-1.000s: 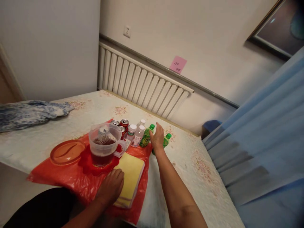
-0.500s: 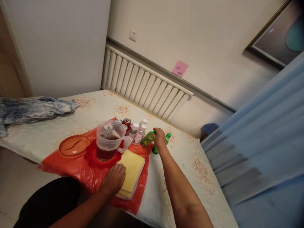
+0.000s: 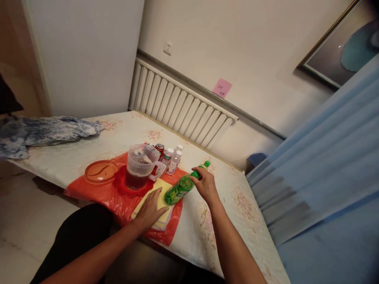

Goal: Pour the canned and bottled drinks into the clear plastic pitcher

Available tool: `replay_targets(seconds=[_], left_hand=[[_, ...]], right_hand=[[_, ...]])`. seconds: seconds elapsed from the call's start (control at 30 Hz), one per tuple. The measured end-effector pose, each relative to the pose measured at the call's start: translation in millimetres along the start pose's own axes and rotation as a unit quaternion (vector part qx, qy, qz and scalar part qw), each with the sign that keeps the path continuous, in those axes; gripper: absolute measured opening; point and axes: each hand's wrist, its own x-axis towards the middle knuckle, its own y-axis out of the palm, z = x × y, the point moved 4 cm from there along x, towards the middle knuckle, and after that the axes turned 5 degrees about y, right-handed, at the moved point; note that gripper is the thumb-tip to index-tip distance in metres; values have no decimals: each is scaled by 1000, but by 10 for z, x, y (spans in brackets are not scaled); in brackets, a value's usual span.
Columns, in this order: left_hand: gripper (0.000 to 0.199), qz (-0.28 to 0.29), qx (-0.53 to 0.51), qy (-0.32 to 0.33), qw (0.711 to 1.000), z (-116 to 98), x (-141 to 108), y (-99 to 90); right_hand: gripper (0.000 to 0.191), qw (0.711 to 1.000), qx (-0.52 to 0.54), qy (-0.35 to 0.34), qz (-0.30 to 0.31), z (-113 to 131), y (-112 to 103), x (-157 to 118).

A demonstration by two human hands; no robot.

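Note:
My right hand [image 3: 205, 185] grips a green plastic bottle [image 3: 179, 190] by its capped neck. The bottle tilts, its base over the edge of the yellow paper or cloth stack [image 3: 161, 199]. Over that same stack is my left hand [image 3: 152, 210], fingers spread, close to the bottle's base but holding nothing. A clear plastic pitcher [image 3: 137, 169] of dark liquid stands in a red scalloped dish [image 3: 120, 182], left of the stack. Behind my right hand stands a second green bottle [image 3: 206, 164], partly hidden.
Small clear bottles with white caps [image 3: 174, 159] and cans [image 3: 159, 148] stand behind the pitcher. An orange lid [image 3: 101, 172] lies on the red plastic sheet [image 3: 79, 189]. Crumpled blue-white cloth [image 3: 56, 132] lies at the left of the table [image 3: 227, 221]. A blue curtain [image 3: 308, 173] hangs at the right.
My right hand has brought the green bottle toward me, over the yellow stack. My left hand has opened its fingers. The view has shifted slightly.

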Motion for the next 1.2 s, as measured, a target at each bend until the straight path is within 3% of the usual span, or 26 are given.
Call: replay_targets(seconds=[0.1, 0.2, 0.43, 0.83, 1.2], left_hand=[[88, 13, -56, -28, 998, -228, -47, -72], [94, 32, -86, -40, 995, -388, -104, -164], [61, 61, -94, -58, 992, -523, -257, -348], [62, 56, -101, -68, 991, -383, -524, -401], [60, 84, -115, -74, 987, -204, -768, -419]], right_hand=[[25, 999, 45, -3, 19, 182, 18, -187], [26, 997, 73, -12, 37, 370, 37, -338], [27, 992, 96, -21, 78, 545, 110, -557], [20, 992, 94, -5, 82, 547, 216, -694], [20, 980, 173, 10, 95, 561, 344, -834]])
